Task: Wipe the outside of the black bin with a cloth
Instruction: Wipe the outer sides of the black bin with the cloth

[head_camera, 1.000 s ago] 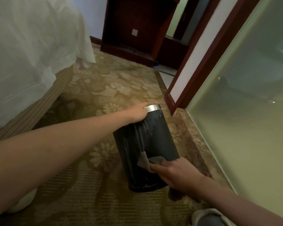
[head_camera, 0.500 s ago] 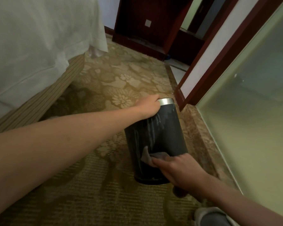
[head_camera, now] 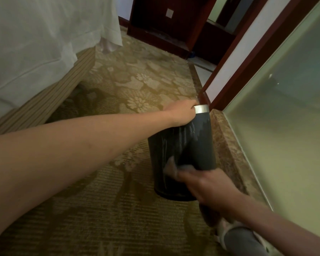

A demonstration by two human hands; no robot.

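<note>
The black bin (head_camera: 194, 145) with a silver top rim stands tilted on the patterned carpet, its top leaning away from me. Pale wet streaks run down its side. My left hand (head_camera: 183, 112) grips the rim at the top left. My right hand (head_camera: 205, 185), blurred by motion, holds a grey cloth (head_camera: 171, 166) against the lower part of the bin's side. The bin's mouth and far side are hidden.
A bed with white sheets (head_camera: 35, 52) and a striped base fills the left. A frosted glass wall (head_camera: 284, 135) on a stone sill (head_camera: 227, 148) runs along the right. Dark wooden furniture (head_camera: 163, 24) stands at the back. A slippered foot (head_camera: 238, 237) sits at bottom right.
The camera has swung so the bin sits further right in view. My right hand with the cloth keeps moving over the lower side. My left hand still holds the rim.
</note>
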